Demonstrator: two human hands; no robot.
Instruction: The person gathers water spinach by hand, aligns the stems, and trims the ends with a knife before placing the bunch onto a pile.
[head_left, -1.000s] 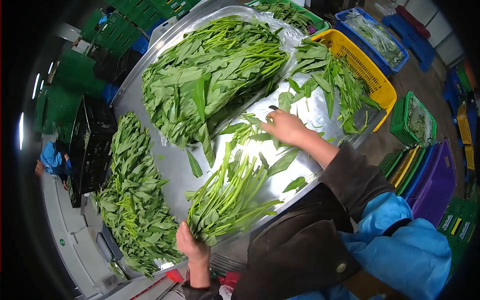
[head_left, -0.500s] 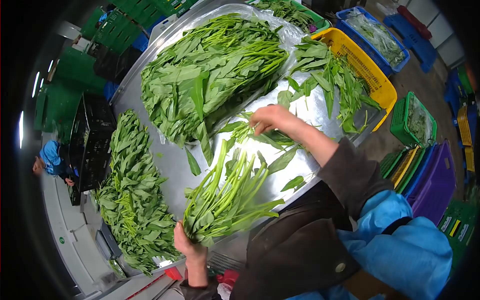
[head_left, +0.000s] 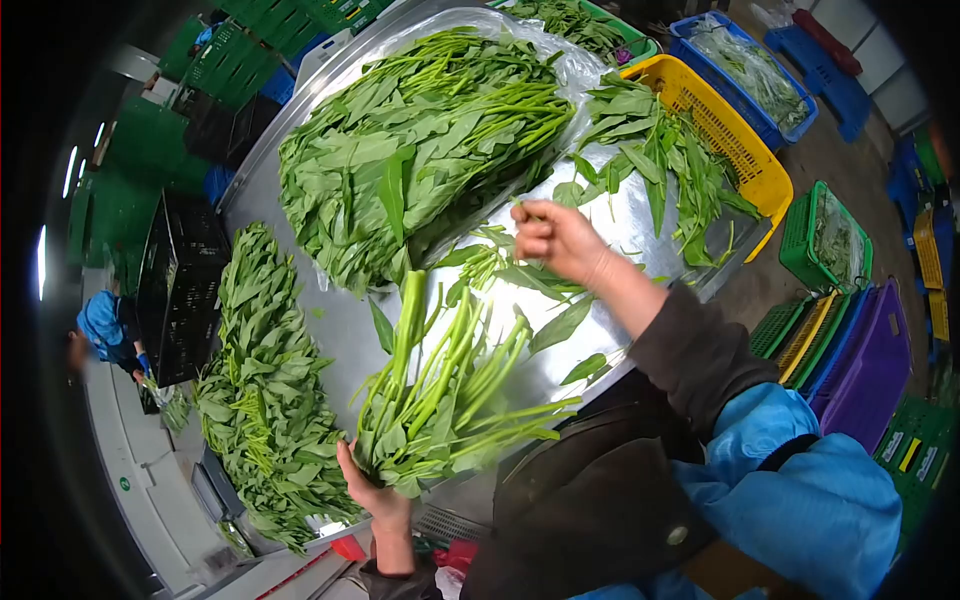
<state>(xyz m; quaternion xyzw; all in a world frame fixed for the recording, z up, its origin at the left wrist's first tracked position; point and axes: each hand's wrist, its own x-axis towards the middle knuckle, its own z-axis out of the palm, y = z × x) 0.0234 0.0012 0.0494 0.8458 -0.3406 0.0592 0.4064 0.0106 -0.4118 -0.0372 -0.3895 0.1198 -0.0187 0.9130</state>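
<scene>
My left hand [head_left: 376, 497] supports a loose bunch of leafy green stems [head_left: 435, 400] at the near edge of the metal table [head_left: 345, 385]; its fingers are partly hidden behind the leaves. Above the tabletop, my right hand [head_left: 560, 240] has its fingers curled together, and whatever they may hold is too small to make out. Just below it lie short stems and loose leaves [head_left: 490, 268]. A large heap of greens [head_left: 420, 150] rests on clear plastic behind, and a long pile of greens [head_left: 262, 390] lines the left side.
A yellow basket [head_left: 715, 110] with greens hanging over it stands at the table's right edge. Blue [head_left: 790, 120] and green [head_left: 795, 245] crates sit beyond. Black crates [head_left: 180, 280] are at the left, beside another person [head_left: 103, 322] in blue. Stacked crates [head_left: 865, 360] stand right.
My right hand has lifted slightly away from the short stems, its fingers curled more. The bunch at my left hand has shifted, with its thick stems more upright. The other person now holds some greens.
</scene>
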